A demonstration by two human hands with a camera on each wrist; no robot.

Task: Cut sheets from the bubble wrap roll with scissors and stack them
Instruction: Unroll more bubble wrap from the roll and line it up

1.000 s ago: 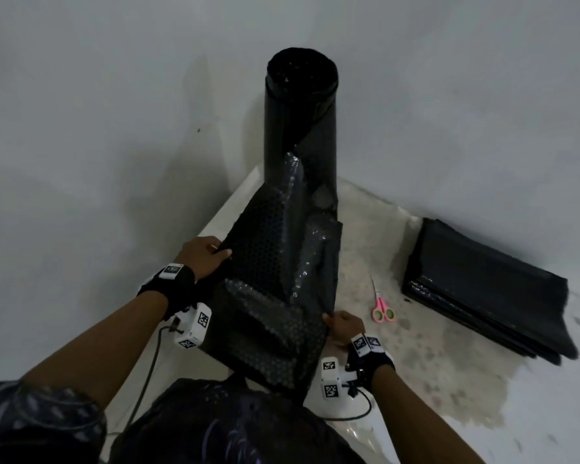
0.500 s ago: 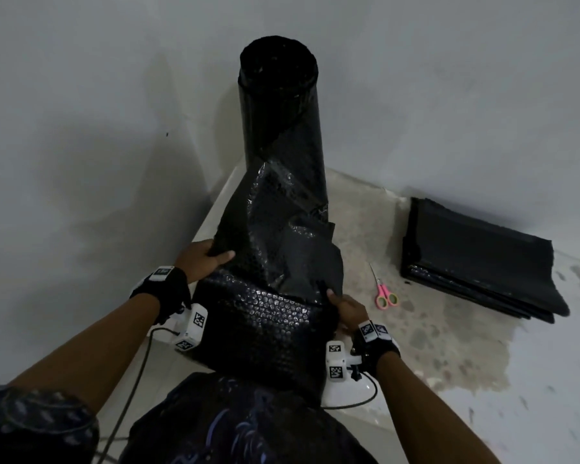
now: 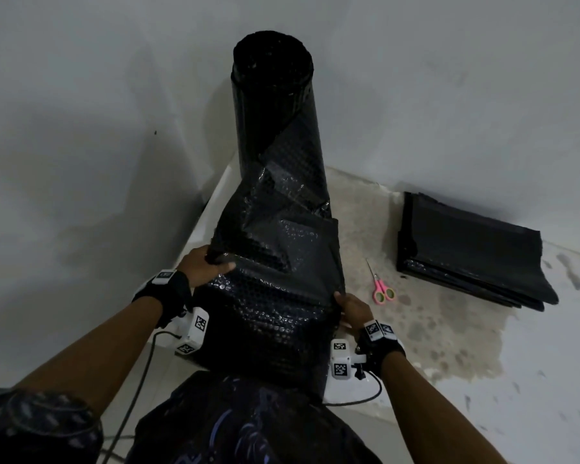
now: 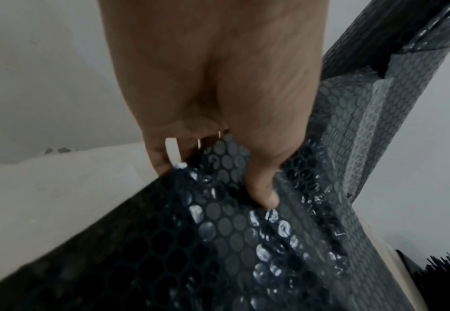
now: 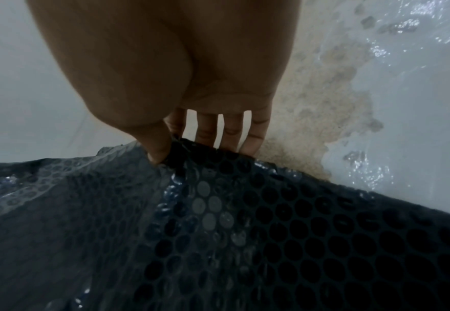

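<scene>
A tall black bubble wrap roll [image 3: 275,105] stands upright in the corner of a white surface. Its loose sheet [image 3: 272,296] hangs down toward me, creased and folded. My left hand [image 3: 203,266] grips the sheet's left edge, thumb on top [image 4: 261,189] and fingers curled under it. My right hand [image 3: 349,308] pinches the right edge, thumb [image 5: 157,147] on the bubbles and fingers behind the sheet [image 5: 218,221]. Pink scissors [image 3: 380,286] lie on the surface right of the sheet, untouched. A stack of cut black sheets [image 3: 469,252] lies further right by the wall.
Grey walls [image 3: 81,128] close in behind and left of the roll. The surface [image 3: 449,329] has a worn beige patch around the scissors. Cables run from the wrist cameras [image 3: 340,363] toward my body.
The sheet has been drawn further off the roll and down toward me and now lies flatter. Both hands keep their hold on its edges; my view has shifted slightly.
</scene>
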